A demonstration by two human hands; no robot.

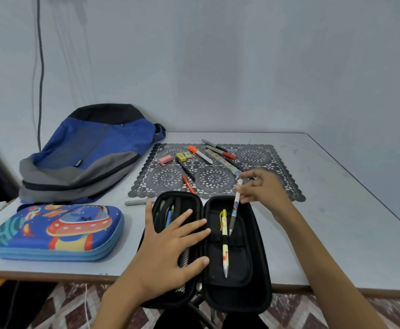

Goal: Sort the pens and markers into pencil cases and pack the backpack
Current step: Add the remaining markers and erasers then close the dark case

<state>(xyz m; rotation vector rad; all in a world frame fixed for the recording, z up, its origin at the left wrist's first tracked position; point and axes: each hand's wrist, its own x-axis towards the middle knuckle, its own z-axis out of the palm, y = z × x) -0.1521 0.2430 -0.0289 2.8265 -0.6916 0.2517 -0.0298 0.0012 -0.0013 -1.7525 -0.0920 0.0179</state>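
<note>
A black pencil case [256, 269] lies open at the table's front edge. My left hand [168, 252] presses flat on its left half, where several pens stick out. My right hand [263, 186] pinches a white patterned pen [235, 207] near its top, tip down in the right half. A yellow pen [225, 243] lies in that half. Several markers and pens [208, 155] lie on the dark lace mat [253, 155]. A closed blue space-themed pencil case [56, 231] sits at the left. The blue and grey backpack [89, 153] lies behind it.
A pink eraser [165, 159] and a yellow eraser [181, 157] lie on the mat. A grey marker [138, 202] rests just behind the black case. A dark cable [41, 67] hangs down the wall at left. The table's right part is bare.
</note>
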